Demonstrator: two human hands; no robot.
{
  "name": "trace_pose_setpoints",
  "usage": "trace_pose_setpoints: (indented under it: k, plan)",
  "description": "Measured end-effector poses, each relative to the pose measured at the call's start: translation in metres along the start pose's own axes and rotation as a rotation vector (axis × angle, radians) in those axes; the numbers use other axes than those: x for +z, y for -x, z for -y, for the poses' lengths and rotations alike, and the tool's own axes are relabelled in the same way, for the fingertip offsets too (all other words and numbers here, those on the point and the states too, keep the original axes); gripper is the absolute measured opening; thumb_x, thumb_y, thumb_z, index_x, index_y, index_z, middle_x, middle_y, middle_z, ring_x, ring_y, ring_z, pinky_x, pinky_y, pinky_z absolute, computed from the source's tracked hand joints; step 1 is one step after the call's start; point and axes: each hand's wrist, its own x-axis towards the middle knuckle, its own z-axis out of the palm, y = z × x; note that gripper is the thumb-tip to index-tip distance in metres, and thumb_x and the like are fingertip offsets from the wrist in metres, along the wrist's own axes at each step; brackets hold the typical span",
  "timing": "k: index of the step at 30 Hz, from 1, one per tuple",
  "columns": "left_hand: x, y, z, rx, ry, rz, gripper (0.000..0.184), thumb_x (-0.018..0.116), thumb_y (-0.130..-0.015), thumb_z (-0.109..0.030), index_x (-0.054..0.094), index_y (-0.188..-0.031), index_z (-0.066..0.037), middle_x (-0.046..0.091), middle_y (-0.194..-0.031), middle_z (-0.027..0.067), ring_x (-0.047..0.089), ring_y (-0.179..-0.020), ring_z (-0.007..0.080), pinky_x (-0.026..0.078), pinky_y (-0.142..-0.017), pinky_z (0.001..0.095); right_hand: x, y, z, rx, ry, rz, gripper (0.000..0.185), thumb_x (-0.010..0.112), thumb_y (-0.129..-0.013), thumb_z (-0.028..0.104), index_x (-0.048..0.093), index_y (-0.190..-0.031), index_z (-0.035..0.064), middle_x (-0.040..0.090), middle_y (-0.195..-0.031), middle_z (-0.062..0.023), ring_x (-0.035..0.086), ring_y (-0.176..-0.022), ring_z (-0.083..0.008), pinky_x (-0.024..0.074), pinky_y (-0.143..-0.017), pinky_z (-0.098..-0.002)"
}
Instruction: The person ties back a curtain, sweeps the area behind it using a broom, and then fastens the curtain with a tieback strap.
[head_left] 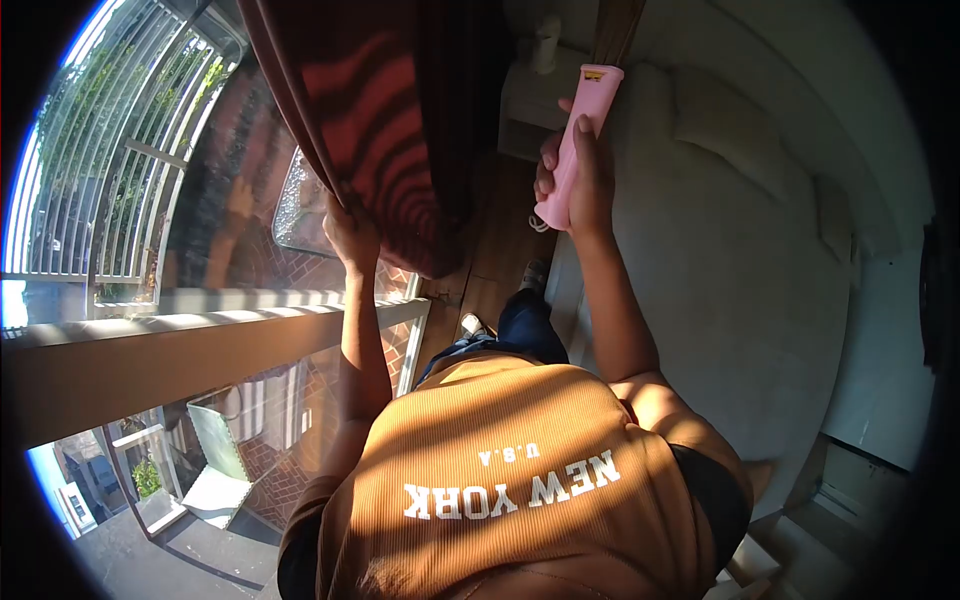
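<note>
My left hand (352, 236) is closed on the edge of a dark red curtain (365, 110), beside the glass on the left. Striped shadows fall across the cloth. My right hand (583, 180) is raised over the bed side, its fingers wrapped around a pink handle (592, 98). A small yellow mark shows near the handle's top, and a white loop (540, 223) hangs at its lower end. Something long and dark brown (617, 32) extends from the top; it runs into shadow, so I cannot tell its kind.
A bed (710, 290) with pillows (730, 135) fills the right side. The window frame's wide rail (180, 355) crosses at left. Outside stand a chair (218, 480) and a slatted railing (130, 190). A small cabinet (520, 115) bears a white object. Wooden floor (490, 265) lies between curtain and bed.
</note>
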Motion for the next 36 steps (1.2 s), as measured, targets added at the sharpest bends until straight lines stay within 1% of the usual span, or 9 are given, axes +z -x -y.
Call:
trace_pose_setpoints:
  k: [4,9,13,19,27,31,33,35,36]
  plan:
    - [0.018,0.008,-0.002,0.040,0.013,0.032,0.028,0.042,-0.093,-0.026,0.050,-0.107,-0.002,0.058,-0.073,0.0214,0.057,-0.065,0.0373,0.042,-0.057,0.0427,0.022,0.033,-0.100,-0.091,0.335,0.101,0.038,0.043,-0.094,0.032,0.037,-0.116,0.0020,0.046,-0.058,-0.0055,0.046,-0.040,-0.0125,0.0388,-0.038,-0.0261]
    - [0.031,0.001,0.013,0.111,0.077,-0.057,0.027,0.041,-0.093,-0.023,0.050,-0.109,-0.002,0.060,-0.076,0.0206,0.060,-0.067,0.0352,0.043,-0.059,0.0411,-0.168,0.130,-0.350,0.645,1.127,0.437,0.044,0.048,-0.090,0.036,0.045,-0.109,-0.0036,0.054,-0.055,-0.0144,0.057,-0.046,-0.0235,0.0470,-0.047,-0.0397]
    - [0.011,-0.014,0.005,0.008,0.100,-0.073,0.021,0.042,-0.090,-0.018,0.049,-0.099,0.000,0.057,-0.076,0.0209,0.056,-0.069,0.0392,0.042,-0.060,0.0424,-0.251,0.103,-0.268,1.397,0.656,0.183,0.054,0.047,-0.084,0.055,0.051,-0.094,0.0018,0.045,-0.061,-0.0027,0.045,-0.052,-0.0132,0.0403,-0.047,-0.0290]
    - [0.000,-0.016,0.049,-0.054,0.671,-0.050,0.035,0.035,-0.092,-0.007,0.036,-0.127,0.002,0.046,-0.116,0.0095,0.043,-0.106,0.0174,0.031,-0.092,0.0266,-0.166,0.023,-0.051,0.756,0.513,-0.003,0.057,0.043,-0.085,0.058,0.046,-0.101,0.0035,0.043,-0.057,-0.0010,0.045,-0.040,-0.0120,0.0387,-0.038,-0.0278]
    - [0.008,0.013,0.010,0.073,0.309,-0.055,0.058,0.039,-0.094,-0.036,0.030,-0.131,0.007,0.041,-0.126,0.0266,0.042,-0.116,0.0358,0.030,-0.097,0.0385,0.009,-0.047,-0.010,-0.382,0.202,0.075,0.041,0.034,-0.095,0.038,0.041,-0.113,0.0022,0.045,-0.065,-0.0028,0.045,-0.045,-0.0076,0.0381,-0.041,-0.0213]
    - [0.029,0.015,0.012,0.003,0.197,0.075,0.035,0.048,-0.093,-0.030,0.052,-0.072,-0.002,0.051,-0.060,0.0026,0.047,-0.055,0.0093,0.037,-0.049,0.0277,-0.004,-0.019,-0.162,0.191,0.620,0.147,0.040,0.042,-0.093,0.037,0.043,-0.105,-0.0010,0.048,-0.047,-0.0058,0.048,-0.034,-0.0153,0.0381,-0.031,-0.0281]
    - [0.038,0.014,0.002,-0.084,0.291,0.044,0.040,0.050,-0.092,-0.026,0.043,-0.058,-0.005,0.039,-0.045,-0.0043,0.036,-0.043,0.0045,0.029,-0.040,0.0260,-0.063,0.021,-0.243,0.750,0.905,0.270,0.044,0.036,-0.093,0.045,0.042,-0.115,0.0072,0.049,-0.046,-0.0094,0.050,-0.033,-0.0195,0.0401,-0.029,-0.0317]
    - [0.039,0.013,0.000,-0.132,0.308,0.038,0.038,0.048,-0.093,-0.026,0.046,-0.061,-0.005,0.041,-0.048,-0.0029,0.038,-0.045,0.0052,0.031,-0.042,0.0263,-0.179,0.059,-0.317,0.749,0.744,0.432,0.046,0.032,-0.092,0.050,0.031,-0.131,0.0260,0.051,-0.054,-0.0095,0.051,-0.039,-0.0184,0.0420,-0.034,-0.0344]
    - [0.040,0.010,0.000,-0.151,0.317,0.034,0.037,0.047,-0.093,-0.026,0.047,-0.063,-0.005,0.042,-0.049,-0.0021,0.039,-0.046,0.0056,0.032,-0.042,0.0265,-0.223,0.046,-0.322,1.335,0.735,0.373,0.043,0.033,-0.092,0.049,0.033,-0.127,0.0237,0.052,-0.056,-0.0099,0.052,-0.041,-0.0183,0.0422,-0.036,-0.0340]
